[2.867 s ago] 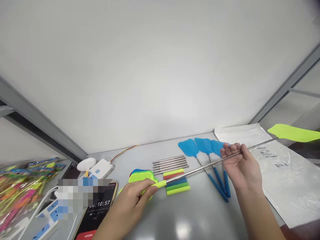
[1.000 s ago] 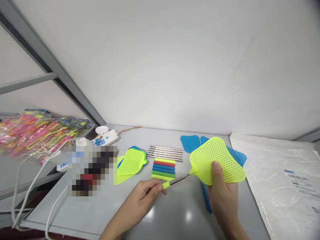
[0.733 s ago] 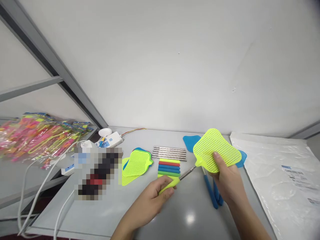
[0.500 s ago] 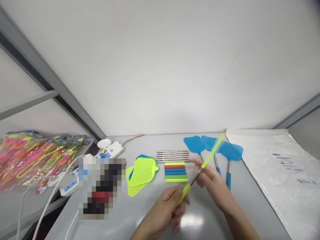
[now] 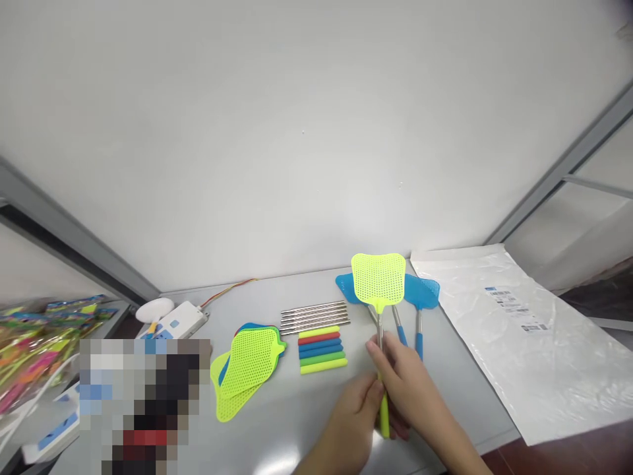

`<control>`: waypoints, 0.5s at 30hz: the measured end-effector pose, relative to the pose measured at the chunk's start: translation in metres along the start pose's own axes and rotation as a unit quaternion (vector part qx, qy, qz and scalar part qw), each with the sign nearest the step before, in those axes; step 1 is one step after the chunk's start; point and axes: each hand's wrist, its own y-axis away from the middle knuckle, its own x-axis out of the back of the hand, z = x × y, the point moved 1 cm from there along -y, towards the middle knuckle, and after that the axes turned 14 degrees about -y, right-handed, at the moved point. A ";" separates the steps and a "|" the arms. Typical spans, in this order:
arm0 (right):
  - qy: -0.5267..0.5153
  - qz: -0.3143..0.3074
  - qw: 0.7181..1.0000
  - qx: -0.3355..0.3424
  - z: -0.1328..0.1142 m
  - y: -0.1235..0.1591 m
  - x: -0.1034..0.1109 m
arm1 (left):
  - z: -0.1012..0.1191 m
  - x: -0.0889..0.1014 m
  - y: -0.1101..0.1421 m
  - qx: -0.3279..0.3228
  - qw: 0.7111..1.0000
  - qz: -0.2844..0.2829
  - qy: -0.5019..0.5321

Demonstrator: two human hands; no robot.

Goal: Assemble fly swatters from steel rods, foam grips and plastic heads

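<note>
A yellow-green fly swatter (image 5: 378,280) is upright before me, its perforated head facing me above a short metal rod and a yellow-green handle. My left hand (image 5: 352,415) is closed around the handle, fingers partly hidden behind it. Higher up, my right hand (image 5: 406,373) grips the same swatter where rod and handle meet. Behind its head lie several blue fly swatters (image 5: 421,291) with metal rods and blue handles. Left of my hands are a row of coloured handle tubes (image 5: 320,351), a row of metal rods (image 5: 315,316) and a pile of loose swatter heads (image 5: 251,363).
A white plastic mailing bag (image 5: 499,343) covers the table's right side. At left stand power strips (image 5: 180,321) with cables, a white oval object (image 5: 155,309) and a blurred-out patch (image 5: 153,402). Bagged colourful items (image 5: 34,356) lie farther left. A white wall rises behind.
The swatter has turned from edge-on and slanting to upright, its flat head now facing me. My right hand has closed on it. The camera view has shifted to the right.
</note>
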 end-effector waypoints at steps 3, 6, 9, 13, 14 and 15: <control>0.112 0.013 0.993 -0.015 0.009 0.004 0.016 | 0.007 -0.014 -0.015 -0.014 0.994 0.041 -0.103; 0.195 0.009 0.981 -0.024 0.023 -0.002 0.036 | 0.008 -0.017 -0.026 -0.057 0.949 0.035 -0.308; 0.279 0.023 0.960 -0.022 0.036 -0.020 0.054 | 0.005 -0.011 -0.033 -0.126 0.862 0.052 -0.488; 0.348 0.062 0.935 0.001 0.045 -0.047 0.059 | -0.006 -0.002 -0.038 -0.198 0.796 0.089 -0.565; 0.355 0.063 0.933 0.004 0.046 -0.052 0.057 | -0.010 -0.001 -0.038 -0.206 0.788 0.095 -0.573; 0.360 0.062 0.931 0.006 0.046 -0.056 0.054 | -0.013 -0.001 -0.038 -0.210 0.782 0.099 -0.578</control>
